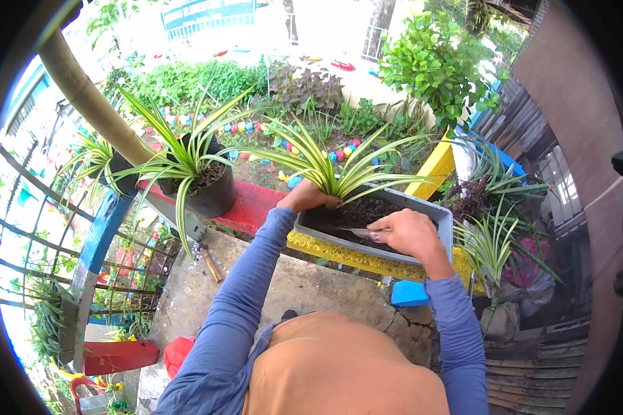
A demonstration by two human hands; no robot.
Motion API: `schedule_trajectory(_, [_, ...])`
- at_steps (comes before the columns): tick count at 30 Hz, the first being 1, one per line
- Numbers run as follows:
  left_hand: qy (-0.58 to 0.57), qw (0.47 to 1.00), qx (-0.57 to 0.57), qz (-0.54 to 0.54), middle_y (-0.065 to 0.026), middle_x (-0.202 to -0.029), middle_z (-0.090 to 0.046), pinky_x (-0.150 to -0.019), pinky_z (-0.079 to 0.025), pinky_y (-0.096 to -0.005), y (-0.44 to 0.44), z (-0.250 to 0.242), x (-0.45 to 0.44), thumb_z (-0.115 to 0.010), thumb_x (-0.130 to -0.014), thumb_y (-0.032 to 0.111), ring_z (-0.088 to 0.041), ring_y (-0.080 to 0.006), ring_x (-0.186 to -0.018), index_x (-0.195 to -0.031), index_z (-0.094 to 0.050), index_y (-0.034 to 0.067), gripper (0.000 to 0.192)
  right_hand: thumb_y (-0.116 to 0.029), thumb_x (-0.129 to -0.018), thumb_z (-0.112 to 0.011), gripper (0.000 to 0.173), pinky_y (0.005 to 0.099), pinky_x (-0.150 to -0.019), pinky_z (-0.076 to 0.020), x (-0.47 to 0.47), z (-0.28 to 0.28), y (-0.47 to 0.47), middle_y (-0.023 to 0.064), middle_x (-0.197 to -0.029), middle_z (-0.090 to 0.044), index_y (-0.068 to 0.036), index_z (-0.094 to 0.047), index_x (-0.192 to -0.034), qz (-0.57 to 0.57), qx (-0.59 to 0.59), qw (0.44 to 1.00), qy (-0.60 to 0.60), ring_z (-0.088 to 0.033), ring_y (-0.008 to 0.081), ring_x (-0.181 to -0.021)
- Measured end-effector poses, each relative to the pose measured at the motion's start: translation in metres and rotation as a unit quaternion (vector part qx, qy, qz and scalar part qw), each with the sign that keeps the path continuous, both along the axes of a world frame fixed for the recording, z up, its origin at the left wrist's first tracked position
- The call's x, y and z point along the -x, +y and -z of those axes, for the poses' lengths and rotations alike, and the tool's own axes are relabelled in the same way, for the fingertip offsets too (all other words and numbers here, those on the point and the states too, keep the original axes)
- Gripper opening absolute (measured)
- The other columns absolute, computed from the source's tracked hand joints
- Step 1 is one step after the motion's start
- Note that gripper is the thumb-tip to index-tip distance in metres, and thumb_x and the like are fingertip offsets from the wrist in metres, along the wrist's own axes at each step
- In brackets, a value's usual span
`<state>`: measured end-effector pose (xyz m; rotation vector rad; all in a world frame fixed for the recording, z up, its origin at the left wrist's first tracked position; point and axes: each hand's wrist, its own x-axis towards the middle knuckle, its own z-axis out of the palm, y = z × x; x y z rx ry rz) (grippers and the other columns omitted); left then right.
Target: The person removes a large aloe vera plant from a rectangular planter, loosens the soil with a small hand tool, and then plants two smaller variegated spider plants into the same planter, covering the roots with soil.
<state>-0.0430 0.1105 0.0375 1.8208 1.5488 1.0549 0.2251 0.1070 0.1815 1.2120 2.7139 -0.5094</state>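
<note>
A grey rectangular planter [444, 223] holding dark soil [366, 210] rests on a yellow and red painted ledge [337, 250]. My left hand [311, 196] grips a spider plant [337, 171] with striped leaves by its base, at the planter's left end. The plant stands upright, its roots out of sight. In my right hand [410, 233] is a small hand tool [361, 233], perhaps a trowel, pointing left into the soil beside the plant. My fingers cover its handle, and its tip is hard to make out.
Left of the planter stands a black pot [210, 194] with another spider plant, beside a bamboo post [91, 98]. A wooden-handled tool [211, 263] lies on the concrete floor [301, 282]. More striped plants [490, 244] and plastic bags [529, 264] are at right. A blue block [409, 293] juts below the ledge.
</note>
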Motion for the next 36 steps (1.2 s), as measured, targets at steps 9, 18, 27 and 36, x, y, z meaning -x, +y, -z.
schedule_trajectory(9, [0.263, 0.964, -0.018, -0.019, -0.0145, -0.139, -0.051, -0.116, -0.014, -0.0622, -0.027, -0.006, 0.011, -0.086, -0.062, 0.051, -0.030, -0.0410, -0.141, -0.124, -0.064, 0.013, 0.076, -0.032, -0.088, -0.067, 0.029, 0.0408, -0.081, -0.0532, -0.059, 0.005, -0.007, 0.0163, -0.099, -0.072, -0.018, -0.074, -0.113, 0.136, 0.027, 0.988, 0.061, -0.070, 0.0337, -0.090])
schedule_trajectory(18, [0.519, 0.848, -0.053, -0.091, -0.0171, -0.159, -0.023, -0.113, -0.011, -0.0732, -0.034, 0.039, 0.007, -0.083, -0.060, 0.049, -0.011, -0.0449, -0.149, -0.150, -0.040, 0.017, 0.104, -0.035, -0.094, -0.061, 0.034, 0.0475, -0.078, -0.0516, -0.046, 0.063, -0.027, 0.0204, -0.097, -0.070, -0.015, -0.069, -0.119, 0.161, -0.102, 0.977, 0.093, -0.067, 0.0408, -0.091])
schedule_trajectory(27, [0.289, 0.953, -0.009, -0.091, -0.0111, -0.144, -0.047, -0.115, -0.015, -0.0606, -0.015, 0.043, 0.027, -0.078, -0.071, 0.041, -0.031, -0.0409, -0.138, -0.130, -0.062, 0.022, 0.064, -0.035, -0.094, -0.061, 0.034, 0.0454, -0.083, -0.0517, -0.040, 0.071, -0.009, 0.0201, -0.103, -0.070, -0.014, -0.070, -0.118, 0.147, -0.063, 0.975, 0.154, -0.067, 0.0381, -0.097])
schedule_trajectory(36, [0.253, 0.962, -0.014, -0.098, -0.0141, -0.129, -0.054, -0.116, -0.020, -0.0549, -0.018, 0.042, 0.009, -0.079, -0.072, 0.043, -0.031, -0.0419, -0.138, -0.111, -0.071, 0.013, 0.050, -0.035, -0.094, -0.059, 0.028, 0.0488, -0.080, -0.0528, -0.022, 0.055, 0.007, 0.0176, -0.094, -0.071, -0.020, -0.069, -0.116, 0.089, -0.076, 0.988, 0.099, -0.068, 0.0380, -0.088])
